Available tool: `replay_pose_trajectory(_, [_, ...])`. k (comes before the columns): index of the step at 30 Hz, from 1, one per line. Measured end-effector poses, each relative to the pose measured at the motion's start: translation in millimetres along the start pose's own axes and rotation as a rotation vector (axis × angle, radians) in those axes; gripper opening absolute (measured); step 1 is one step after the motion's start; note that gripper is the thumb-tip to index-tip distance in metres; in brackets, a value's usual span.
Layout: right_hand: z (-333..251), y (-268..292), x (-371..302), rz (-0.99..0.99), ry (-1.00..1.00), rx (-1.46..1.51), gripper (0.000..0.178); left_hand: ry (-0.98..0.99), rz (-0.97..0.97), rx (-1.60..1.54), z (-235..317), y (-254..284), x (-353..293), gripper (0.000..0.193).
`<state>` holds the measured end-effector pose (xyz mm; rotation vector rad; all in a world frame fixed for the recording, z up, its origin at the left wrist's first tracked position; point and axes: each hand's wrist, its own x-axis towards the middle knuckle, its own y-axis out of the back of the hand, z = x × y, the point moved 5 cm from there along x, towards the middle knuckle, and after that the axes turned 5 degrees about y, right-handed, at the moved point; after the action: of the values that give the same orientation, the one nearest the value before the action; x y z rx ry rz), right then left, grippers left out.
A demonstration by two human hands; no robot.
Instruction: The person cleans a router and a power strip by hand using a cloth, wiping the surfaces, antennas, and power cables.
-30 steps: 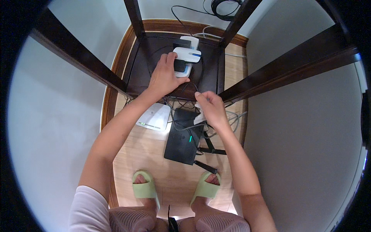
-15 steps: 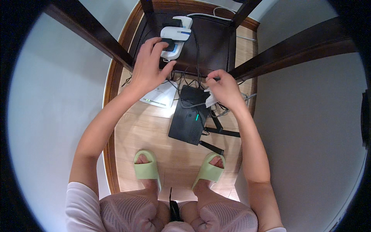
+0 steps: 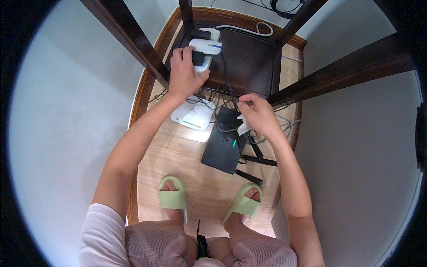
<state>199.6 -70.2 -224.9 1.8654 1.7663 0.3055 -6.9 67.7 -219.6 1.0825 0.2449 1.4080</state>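
Observation:
A white power strip (image 3: 204, 65) lies at the left of the dark shelf, with black plugs (image 3: 198, 58) and a white adapter (image 3: 206, 46) on it. My left hand (image 3: 184, 78) is closed around the strip's near end, fingers on its left side by the plug and thumb on its right. Over the router's cables, my right hand (image 3: 258, 114) pinches a crumpled white tissue (image 3: 243, 126), which hangs below the fingers. A black router (image 3: 221, 149) with a green light and several antennas rests on the floor. Left of it sits a white modem (image 3: 194, 115).
Dark wooden legs (image 3: 129, 40) and a slanting bar (image 3: 342, 73) frame the shelf (image 3: 249, 62). Thin black cables (image 3: 227, 75) run from the strip towards the router, and grey cables (image 3: 289, 127) lie at its right. Walls stand close on both sides. My feet wear green slippers (image 3: 172, 199).
My left hand, spread beside the power strip before, has closed on its near end. My right hand keeps the tissue in nearly the same place. The whole view has shifted slightly.

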Motion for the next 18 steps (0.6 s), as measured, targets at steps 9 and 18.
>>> replay_pose_trajectory(9, [3, 3, -4, -0.082, -0.063, 0.094, 0.032, -0.061, 0.051, 0.247, -22, 9, 16, 0.075])
replay_pose_trajectory(18, [-5, 25, -18, -0.221, -0.017, 0.151, 0.023, -0.304, -0.173, -0.108, 28, 28, -69, 0.027])
